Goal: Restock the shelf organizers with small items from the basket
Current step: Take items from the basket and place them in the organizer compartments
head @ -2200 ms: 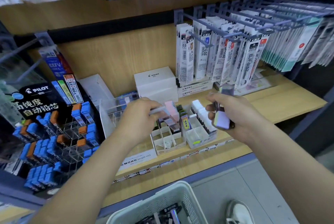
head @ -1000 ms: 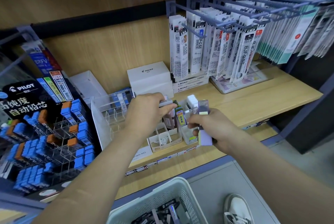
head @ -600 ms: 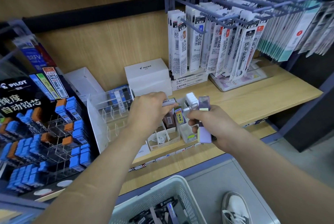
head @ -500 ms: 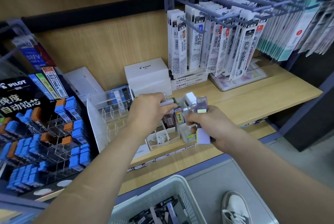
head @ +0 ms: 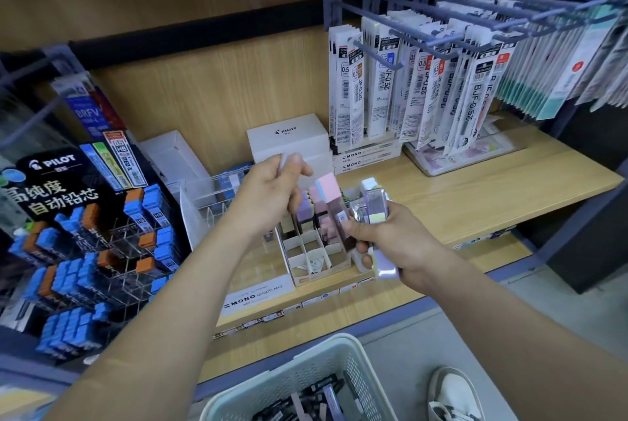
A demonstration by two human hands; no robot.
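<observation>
A white cardboard shelf organizer (head: 316, 259) with small compartments stands on the wooden shelf, and some pastel lead cases stand in its rear cells. My left hand (head: 268, 198) hovers above its left side and pinches a thin greyish case (head: 283, 160) between thumb and fingers. My right hand (head: 390, 240) is at the organizer's right edge, gripping a bundle of lilac lead cases (head: 373, 205). Its fingertips also hold a pink-capped case (head: 329, 198) that leans over the organizer. The pale green basket (head: 299, 374) with dark small items sits below on the floor.
A clear acrylic divider rack (head: 207, 203) and a black Pilot display with blue and orange lead boxes (head: 85, 244) stand to the left. A white Pilot box (head: 289, 138) is behind the organizer. Refill packs hang on hooks (head: 424, 87) at the upper right. A shoe (head: 452, 393) is beside the basket.
My left hand has lifted up from the organizer with the thin case. My right hand has moved left, and a pink-capped case now sticks out from its fingertips.
</observation>
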